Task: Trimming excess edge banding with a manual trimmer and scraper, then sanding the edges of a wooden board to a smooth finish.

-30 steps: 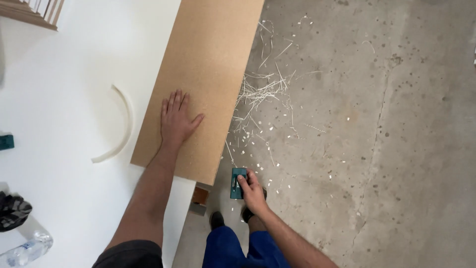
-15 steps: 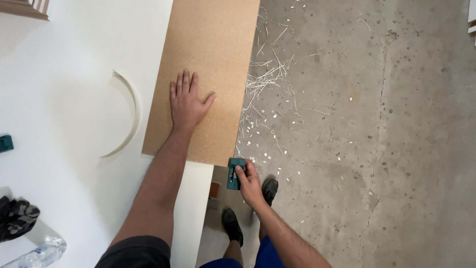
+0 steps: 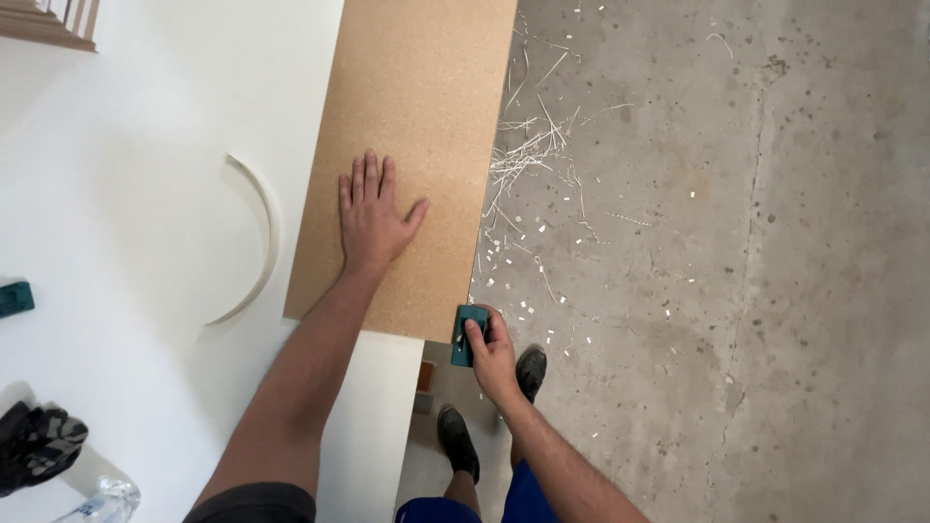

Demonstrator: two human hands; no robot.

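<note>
Board: a long brown particle board (image 3: pixel 412 116) lies flat on a white table (image 3: pixel 145 194), its right long edge overhanging the table's right side, so that edge is free to be reached from the floor side.
Tool: a small dark-green block-shaped tool (image 3: pixel 468 334) sits against the near right corner of the board, right at the overhanging edge.
Left hand: the left hand (image 3: pixel 373 215) lies palm down on the board's top face, fingers spread and pointing far, thumb out to the right; this looks like a press that keeps the board from sliding.
Left arm: it runs straight from the near left, across the table's near corner, up onto the board.
Right hand: the right hand (image 3: pixel 494 353) grips the green tool from its near right side, fingers wrapped over it and thumb on top, holding it to the board's edge.
Right arm: bent at the elbow, forearm coming in from the near right, below table level.
Floor: grey concrete (image 3: pixel 727 242) strewn with thin pale trimmings (image 3: pixel 528 155) just right of the board's edge, thickest further along it.
Feet: two dark shoes (image 3: pixel 455 441) stand close to the table's near corner.
Table clutter: a curved white strip (image 3: pixel 254 237) left of the board; another green object (image 3: pixel 15 298) at the left edge; a dark glove (image 3: pixel 39 444) and a clear plastic bottle (image 3: pixel 102 502) near left.
</note>
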